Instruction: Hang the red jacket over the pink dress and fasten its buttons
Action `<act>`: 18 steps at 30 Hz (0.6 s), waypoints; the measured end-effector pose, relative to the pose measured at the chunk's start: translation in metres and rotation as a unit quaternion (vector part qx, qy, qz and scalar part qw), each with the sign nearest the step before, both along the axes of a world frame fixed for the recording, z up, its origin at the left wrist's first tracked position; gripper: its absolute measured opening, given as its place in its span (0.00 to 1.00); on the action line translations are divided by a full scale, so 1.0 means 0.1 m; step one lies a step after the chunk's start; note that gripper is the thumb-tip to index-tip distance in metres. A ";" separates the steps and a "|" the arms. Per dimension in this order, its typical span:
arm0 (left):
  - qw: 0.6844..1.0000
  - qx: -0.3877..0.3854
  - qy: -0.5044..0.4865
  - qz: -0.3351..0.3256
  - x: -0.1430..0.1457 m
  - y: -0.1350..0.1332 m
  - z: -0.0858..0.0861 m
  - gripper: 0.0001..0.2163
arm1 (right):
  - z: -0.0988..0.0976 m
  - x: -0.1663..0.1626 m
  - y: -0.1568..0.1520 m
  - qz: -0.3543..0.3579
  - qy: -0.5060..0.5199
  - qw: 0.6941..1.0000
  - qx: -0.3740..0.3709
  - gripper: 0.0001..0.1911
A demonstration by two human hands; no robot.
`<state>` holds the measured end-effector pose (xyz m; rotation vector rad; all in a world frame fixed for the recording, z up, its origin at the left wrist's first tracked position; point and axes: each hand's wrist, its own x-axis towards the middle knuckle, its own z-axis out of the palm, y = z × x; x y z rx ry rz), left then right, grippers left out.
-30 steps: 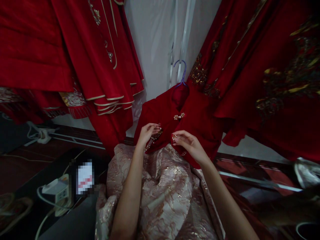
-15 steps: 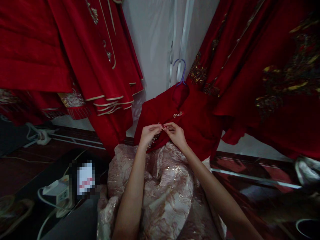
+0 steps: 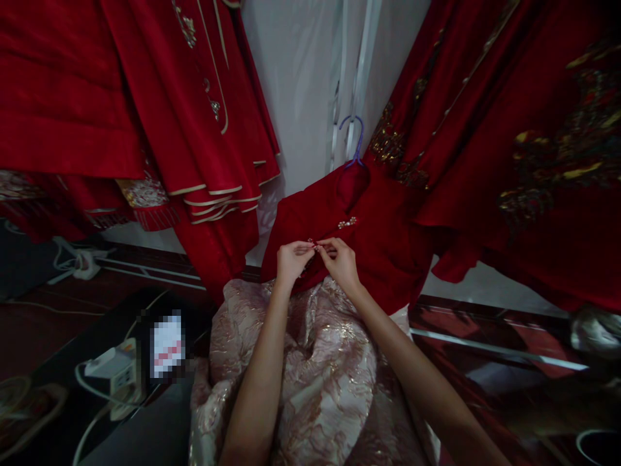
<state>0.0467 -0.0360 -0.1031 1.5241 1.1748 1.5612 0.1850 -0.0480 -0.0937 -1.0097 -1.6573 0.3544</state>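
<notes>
A red garment (image 3: 388, 226) lies over my lap, with a purple hanger (image 3: 358, 139) in its collar. A pale beaded frog button (image 3: 347, 222) sits below the neckline. Lower on the same front, my left hand (image 3: 294, 260) and my right hand (image 3: 339, 257) meet fingertip to fingertip, each pinching part of another beaded frog button (image 3: 316, 246). The fingers partly cover this small fastening, so I cannot tell whether its halves are joined. Under the garment spreads a pinkish brocade cloth (image 3: 334, 369) with shiny gold threads.
Red garments (image 3: 184, 129) with pale edging hang at the left, and embroidered red ones (image 3: 466, 149) at the right. A low dark table (image 3: 63, 362) on the left bears a power strip (image 3: 123, 375) with cords and a lit, blurred screen (image 3: 167, 343). Behind stands a pale wall (image 3: 291, 77).
Both hands stay at the same fastening; the left hand has turned slightly and shifted a little right. The whole view has moved slightly.
</notes>
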 end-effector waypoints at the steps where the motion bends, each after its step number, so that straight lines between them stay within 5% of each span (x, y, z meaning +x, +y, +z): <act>1: 1.000 0.002 0.006 -0.001 0.00 0.00 0.00 0.10 | 0.01 -0.01 0.01 -0.004 -0.002 1.000 0.002 0.09; 4: 1.000 0.000 0.007 -0.031 -0.03 0.00 0.00 0.10 | 0.04 0.01 0.01 0.002 -0.007 1.000 -0.017 0.09; 10: 0.995 -0.043 0.023 -0.090 -0.23 0.00 -0.01 0.12 | -0.09 0.38 -0.21 0.123 0.037 0.983 -0.133 0.15; 13: 0.983 -0.114 0.106 -0.096 -0.34 -0.02 -0.08 0.16 | -0.19 0.67 -0.30 0.073 0.010 0.986 -0.147 0.10; 18: 0.910 -0.211 0.314 -0.168 -0.29 -0.05 -0.22 0.23 | -0.30 0.90 -0.27 0.002 -0.069 0.984 -0.166 0.10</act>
